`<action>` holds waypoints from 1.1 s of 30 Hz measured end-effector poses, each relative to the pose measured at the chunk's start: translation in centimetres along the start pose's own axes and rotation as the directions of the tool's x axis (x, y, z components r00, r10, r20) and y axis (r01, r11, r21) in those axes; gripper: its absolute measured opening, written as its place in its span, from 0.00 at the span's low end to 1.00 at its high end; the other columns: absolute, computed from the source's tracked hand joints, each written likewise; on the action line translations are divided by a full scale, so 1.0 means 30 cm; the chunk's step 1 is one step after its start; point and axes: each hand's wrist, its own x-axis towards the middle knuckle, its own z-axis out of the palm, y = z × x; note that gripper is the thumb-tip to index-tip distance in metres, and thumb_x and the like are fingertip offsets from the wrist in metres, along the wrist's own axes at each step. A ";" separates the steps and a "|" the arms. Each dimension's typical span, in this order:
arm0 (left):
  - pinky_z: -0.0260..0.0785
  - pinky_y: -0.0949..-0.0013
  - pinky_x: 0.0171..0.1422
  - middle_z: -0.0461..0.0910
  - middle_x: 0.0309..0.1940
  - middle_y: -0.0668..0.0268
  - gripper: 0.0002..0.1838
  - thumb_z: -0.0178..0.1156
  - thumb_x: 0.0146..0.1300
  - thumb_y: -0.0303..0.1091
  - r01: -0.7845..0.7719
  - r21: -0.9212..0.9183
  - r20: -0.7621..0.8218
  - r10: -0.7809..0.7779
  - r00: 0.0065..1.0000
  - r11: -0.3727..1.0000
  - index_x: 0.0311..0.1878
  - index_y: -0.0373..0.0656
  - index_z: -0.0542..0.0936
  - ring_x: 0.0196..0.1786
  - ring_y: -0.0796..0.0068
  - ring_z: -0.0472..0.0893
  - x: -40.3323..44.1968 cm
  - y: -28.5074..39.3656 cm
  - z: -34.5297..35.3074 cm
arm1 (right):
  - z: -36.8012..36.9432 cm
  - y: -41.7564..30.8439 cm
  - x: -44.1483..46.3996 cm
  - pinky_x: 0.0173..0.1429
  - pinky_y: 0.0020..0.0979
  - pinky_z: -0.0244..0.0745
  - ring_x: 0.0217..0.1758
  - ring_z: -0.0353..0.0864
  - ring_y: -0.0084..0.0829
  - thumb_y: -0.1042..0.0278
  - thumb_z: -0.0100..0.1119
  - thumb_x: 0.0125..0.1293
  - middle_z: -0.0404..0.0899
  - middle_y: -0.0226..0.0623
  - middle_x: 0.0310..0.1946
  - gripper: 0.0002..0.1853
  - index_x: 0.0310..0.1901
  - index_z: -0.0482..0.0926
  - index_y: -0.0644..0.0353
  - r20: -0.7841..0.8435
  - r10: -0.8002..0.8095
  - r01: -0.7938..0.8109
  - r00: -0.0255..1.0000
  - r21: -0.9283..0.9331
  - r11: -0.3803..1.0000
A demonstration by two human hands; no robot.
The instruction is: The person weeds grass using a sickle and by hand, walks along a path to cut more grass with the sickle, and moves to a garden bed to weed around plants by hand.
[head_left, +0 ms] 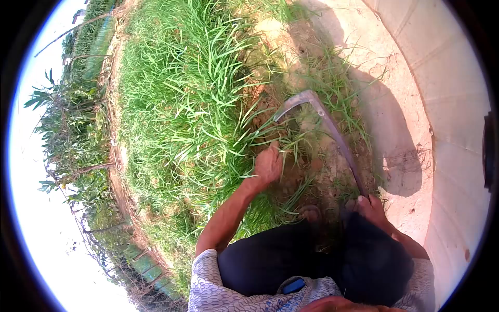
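Observation:
My right hand (371, 209) is wrapped round the lower end of a hoe (335, 130), a short-handled tool with a long brown shaft. Its bent grey metal head (295, 102) points left, just above the soil at the edge of the greenery. Closed and low to the ground, my left hand (268, 164) grips some grass blades (280, 141) beneath the hoe's head. Its fingertips are partly hidden. Dense long-leaved green plants (202, 104) stand directly left of that hand.
Bare soil (317, 165) with scattered grass lies between my hands. On the right runs a pale dirt strip (397, 156) beside a light wall (460, 151). My dark-trousered knees (270, 249) are bent below. Bushes and thin poles (96, 167) line the far left.

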 end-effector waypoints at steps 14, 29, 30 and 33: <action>0.67 0.52 0.58 0.73 0.50 0.49 0.18 0.58 0.61 0.30 0.105 -0.476 -0.210 -0.228 0.951 0.873 0.55 0.40 0.75 0.53 0.49 0.73 -0.027 -0.020 0.026 | 0.067 -0.186 0.252 0.38 0.48 0.72 0.31 0.80 0.49 0.49 0.51 0.70 0.74 0.54 0.23 0.24 0.36 0.74 0.69 -0.021 -0.101 0.085 0.995 -0.387 0.918; 0.70 0.46 0.49 0.74 0.44 0.46 0.18 0.56 0.51 0.23 -0.112 -0.207 -0.110 0.090 0.990 0.972 0.47 0.39 0.71 0.48 0.37 0.74 -0.162 0.009 0.213 | -0.043 0.117 -0.138 0.41 0.35 0.73 0.34 0.76 0.31 0.49 0.55 0.71 0.79 0.41 0.30 0.21 0.47 0.76 0.63 -0.095 -0.013 -0.006 0.995 -0.194 0.981; 0.70 0.47 0.49 0.74 0.42 0.47 0.16 0.57 0.54 0.25 -0.091 -0.240 -0.208 0.040 0.977 0.966 0.47 0.39 0.71 0.46 0.38 0.75 -0.147 0.012 0.177 | -0.050 0.083 -0.096 0.38 0.36 0.71 0.31 0.73 0.30 0.48 0.55 0.71 0.76 0.39 0.27 0.21 0.43 0.76 0.63 -0.076 0.049 -0.064 0.996 -0.206 0.977; 0.70 0.51 0.48 0.75 0.38 0.49 0.11 0.57 0.60 0.26 -0.102 -0.227 -0.490 -0.023 0.871 0.969 0.47 0.40 0.73 0.43 0.42 0.76 -0.098 -0.006 0.072 | 0.040 -0.101 0.049 0.32 0.29 0.63 0.29 0.66 0.19 0.55 0.54 0.73 0.68 0.22 0.24 0.15 0.37 0.73 0.60 -0.108 -0.070 0.049 0.992 -0.188 0.981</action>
